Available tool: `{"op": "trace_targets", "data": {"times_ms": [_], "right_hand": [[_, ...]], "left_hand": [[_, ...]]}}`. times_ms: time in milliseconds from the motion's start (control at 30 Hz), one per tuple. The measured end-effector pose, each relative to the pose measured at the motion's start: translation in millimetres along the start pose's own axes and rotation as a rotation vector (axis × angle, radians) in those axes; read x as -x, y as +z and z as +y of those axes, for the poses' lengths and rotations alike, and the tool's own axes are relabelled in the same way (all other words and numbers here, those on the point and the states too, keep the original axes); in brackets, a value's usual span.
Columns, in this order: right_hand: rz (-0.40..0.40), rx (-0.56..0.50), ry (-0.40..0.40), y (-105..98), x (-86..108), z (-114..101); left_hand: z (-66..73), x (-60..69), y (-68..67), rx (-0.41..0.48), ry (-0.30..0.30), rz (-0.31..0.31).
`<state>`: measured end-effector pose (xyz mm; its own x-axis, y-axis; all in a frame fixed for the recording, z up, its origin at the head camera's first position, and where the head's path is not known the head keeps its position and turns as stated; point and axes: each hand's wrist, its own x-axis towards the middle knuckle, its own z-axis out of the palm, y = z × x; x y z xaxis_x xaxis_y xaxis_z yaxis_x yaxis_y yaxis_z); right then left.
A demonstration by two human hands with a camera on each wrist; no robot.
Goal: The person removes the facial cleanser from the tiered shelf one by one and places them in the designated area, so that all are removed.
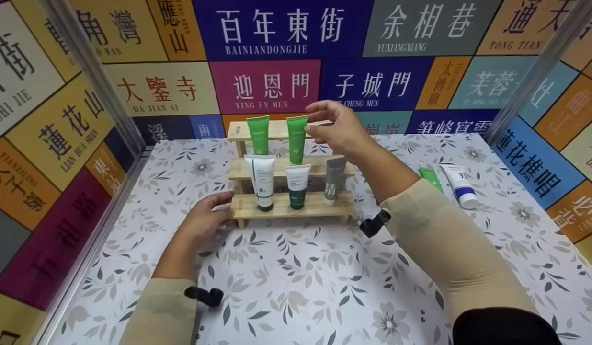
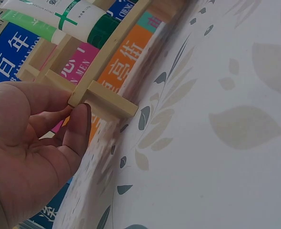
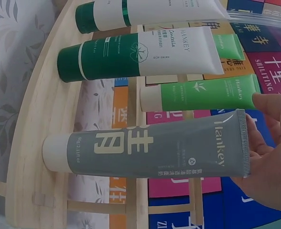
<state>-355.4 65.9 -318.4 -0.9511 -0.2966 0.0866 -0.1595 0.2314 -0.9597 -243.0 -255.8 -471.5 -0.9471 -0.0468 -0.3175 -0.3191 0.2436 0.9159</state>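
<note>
The left hand [image 1: 210, 218] is pinching the left end of the lower tier of the wooden display stand [image 1: 315, 203], its fingers clamping on the edge. The right hand [image 1: 345, 130] is touching the upper edge of the right green Hankey tube [image 1: 296, 140], which is standing cap-down on the middle tier; whether those fingers are gripping it, I cannot tell. A white tube [image 1: 264, 175], a Hankey Centella tube [image 1: 297, 181] and a grey Hankey tube [image 1: 334, 178] are standing on the lower tier.

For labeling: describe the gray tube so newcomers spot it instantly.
On the floral tabletop sits a three-tier wooden stand. On its lowest shelf, rightmost in the head view, is the tube. It alone there is gray, with a large pale character.
</note>
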Motion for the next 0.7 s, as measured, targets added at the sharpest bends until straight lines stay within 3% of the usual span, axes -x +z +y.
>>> {"op": "trace_targets", "data": {"times_ms": [367,567,700], "right_hand": [[0.022,0.068,0.009,2,-2.7,-4],[0.055,0.022,-0.027,-5,-0.6,1],[0.095,0.006,-0.042,-17,4.3,6]], "left_hand": [[-0.3,-0.8,-0.6,-0.008,0.008,-0.015],[-0.2,-0.4,-1.0,-0.005,0.000,-0.006],[-0.9,-0.9,-0.5,0.007,0.037,-0.013]]}}
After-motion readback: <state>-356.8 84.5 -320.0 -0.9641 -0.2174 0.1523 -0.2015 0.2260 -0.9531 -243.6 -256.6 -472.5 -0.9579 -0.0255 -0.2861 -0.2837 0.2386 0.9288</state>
